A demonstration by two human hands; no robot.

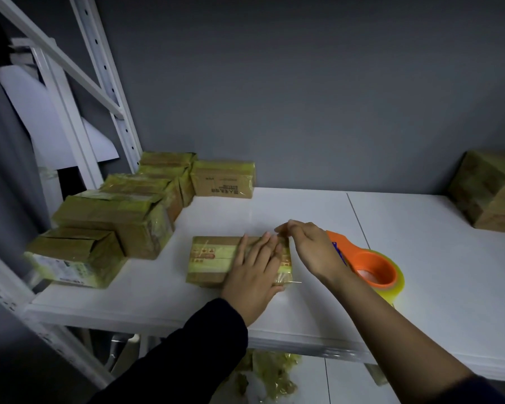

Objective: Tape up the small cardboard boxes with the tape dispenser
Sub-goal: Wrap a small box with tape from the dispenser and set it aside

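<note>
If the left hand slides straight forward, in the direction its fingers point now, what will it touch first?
Most likely the right hand, whose fingertips pinch the tape just beyond the left hand on the box; depth is unclear.

We log a small brown cardboard box (207,279) banded in glossy yellow-tinted clear tape (213,265), with red printed symbols on top. Orange plastic tape dispenser (387,265): yellow roll, blue markings. Flat white shelf (303,205), plain. Grey wall (303,97). Stacked brown cardboard boxes (114,217), yellow-green sheen. Dark sleeve (187,345).
</note>
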